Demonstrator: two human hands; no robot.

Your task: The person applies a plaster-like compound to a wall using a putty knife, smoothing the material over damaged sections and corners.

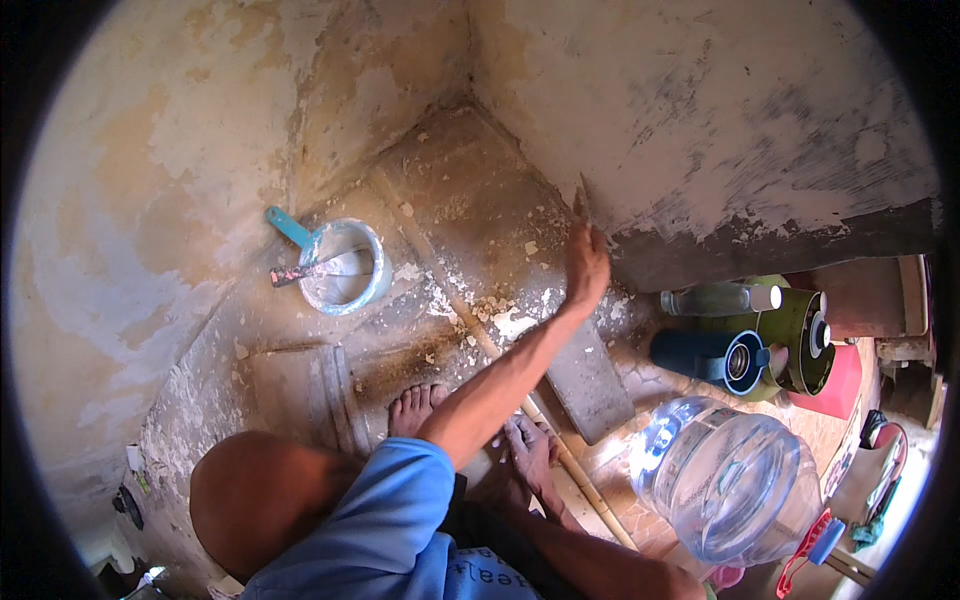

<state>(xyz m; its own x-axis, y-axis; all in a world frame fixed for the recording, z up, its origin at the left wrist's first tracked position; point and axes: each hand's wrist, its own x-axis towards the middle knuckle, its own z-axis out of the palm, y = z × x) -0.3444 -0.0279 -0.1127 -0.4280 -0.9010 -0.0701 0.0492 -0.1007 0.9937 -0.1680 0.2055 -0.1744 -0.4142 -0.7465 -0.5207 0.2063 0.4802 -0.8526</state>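
My left arm reaches up and across to the foot of the right-hand wall. My left hand (587, 265) is closed on a thin, flat scraper (581, 195), seen nearly edge-on against the wall. Lower down, my right hand (532, 450) has bent, whitish-smeared fingers beside a bamboo pole (470, 318). Whatever those fingers hold is too small to make out. To the left stands a teal-handled dipper (378, 250) smeared with white paste, and a putty knife (290, 275) with a dark reddish handle rests across its rim.
Paint flakes litter the floor. A flat board (590, 390) lies near the right wall. Beyond it are a clear bottle (710, 299), a blue jug (700, 358), a green container (800, 325) and a large clear water jug (725, 480). A board (290, 395) lies left of my bare foot (415, 405).
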